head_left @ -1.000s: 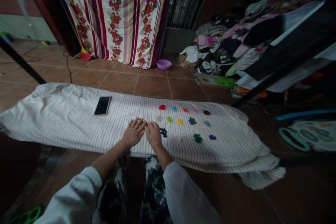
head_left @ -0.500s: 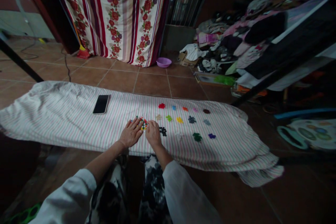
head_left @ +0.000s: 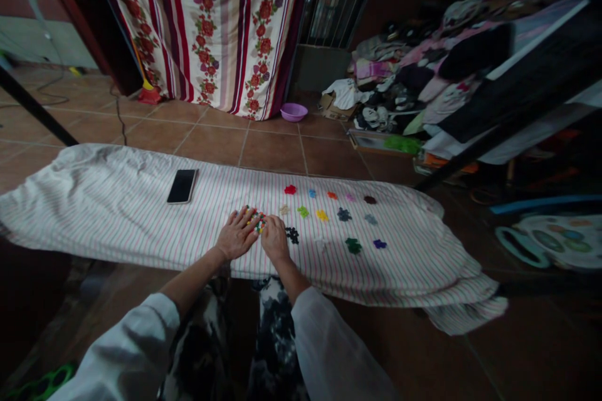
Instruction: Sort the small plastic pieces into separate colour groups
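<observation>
My left hand (head_left: 236,235) lies flat with fingers spread over a pile of small mixed-colour pieces (head_left: 259,222), covering part of it. At the pile's right edge is my right hand (head_left: 274,237), its fingers curled together; whatever they may pinch is hidden. To the right, similar small pieces lie sorted by colour: a red heap (head_left: 290,189), a lime green heap (head_left: 302,211), a yellow heap (head_left: 322,215), a black heap (head_left: 292,235), a dark green heap (head_left: 353,245), a purple heap (head_left: 380,244) and several others. The black heap sits just beside my right hand.
A striped cloth (head_left: 126,213) covers the low surface, with a phone (head_left: 182,186) on its left part. Beyond it on the tiled floor stand a purple basin (head_left: 294,113) and a pile of clothes (head_left: 414,69). A floral curtain (head_left: 226,25) hangs at the back.
My left hand has shifted slightly to the right and away from me over the mixed pile. My right hand stays almost in place. The sorted heaps look the same.
</observation>
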Available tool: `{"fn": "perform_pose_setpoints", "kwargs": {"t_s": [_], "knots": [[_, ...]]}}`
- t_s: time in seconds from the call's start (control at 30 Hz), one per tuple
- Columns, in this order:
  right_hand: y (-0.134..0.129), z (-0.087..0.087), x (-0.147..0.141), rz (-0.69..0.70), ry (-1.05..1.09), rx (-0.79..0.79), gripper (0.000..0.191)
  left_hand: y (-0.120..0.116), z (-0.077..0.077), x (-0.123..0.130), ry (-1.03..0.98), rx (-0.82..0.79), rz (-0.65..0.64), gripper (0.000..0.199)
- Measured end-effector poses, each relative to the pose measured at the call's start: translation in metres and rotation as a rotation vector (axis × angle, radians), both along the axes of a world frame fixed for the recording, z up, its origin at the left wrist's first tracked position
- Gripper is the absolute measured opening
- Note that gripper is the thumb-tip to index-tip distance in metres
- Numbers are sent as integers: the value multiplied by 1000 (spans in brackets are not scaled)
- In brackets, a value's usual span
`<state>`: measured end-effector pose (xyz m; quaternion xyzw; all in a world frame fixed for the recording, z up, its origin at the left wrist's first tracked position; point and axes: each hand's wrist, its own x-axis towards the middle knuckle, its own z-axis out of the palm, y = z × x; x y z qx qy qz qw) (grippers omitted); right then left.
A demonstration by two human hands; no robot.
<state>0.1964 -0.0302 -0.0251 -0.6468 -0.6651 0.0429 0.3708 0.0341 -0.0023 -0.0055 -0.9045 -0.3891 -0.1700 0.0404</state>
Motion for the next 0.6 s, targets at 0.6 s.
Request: {"fn": "perform_pose_setpoints", "kwargs": {"t_s": [0.6], "knots": [[0,3,-2,-10,90,24,29,-18,-16,-18,-130,-28,298,50]]}}
